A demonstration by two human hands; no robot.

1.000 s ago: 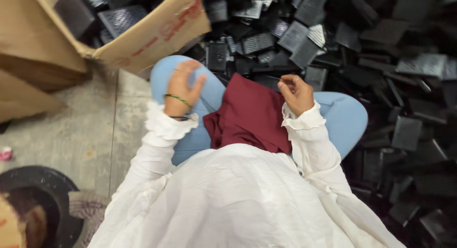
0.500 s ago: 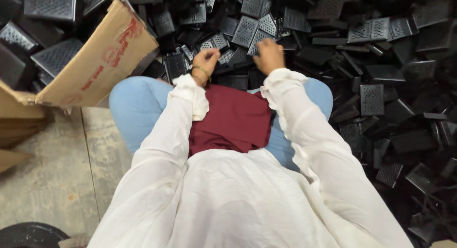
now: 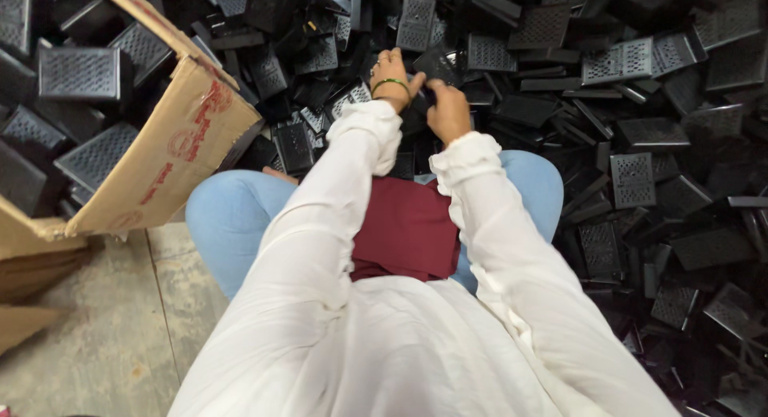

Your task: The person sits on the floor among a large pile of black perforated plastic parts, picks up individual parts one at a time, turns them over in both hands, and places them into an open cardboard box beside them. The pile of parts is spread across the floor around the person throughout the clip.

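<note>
I sit on the floor in white sleeves, blue trousers and a dark red cloth on my lap. Both arms reach forward over my knees into a heap of black perforated plastic parts (image 3: 640,169). My left hand (image 3: 392,75), with a green bangle at the wrist, and my right hand (image 3: 448,109) close together on one black perforated part (image 3: 438,63) just above the heap. The fingers are partly hidden by the part.
An open cardboard box (image 3: 172,149) stands at the left, tilted, with several black perforated parts (image 3: 80,73) inside. Flattened cardboard (image 3: 28,265) lies at the lower left on the grey concrete floor (image 3: 104,337). The black heap spreads across the top and right.
My view has tilted forward over the heap. Both hands went from my knees out into the heap, came together and took hold of one black part.
</note>
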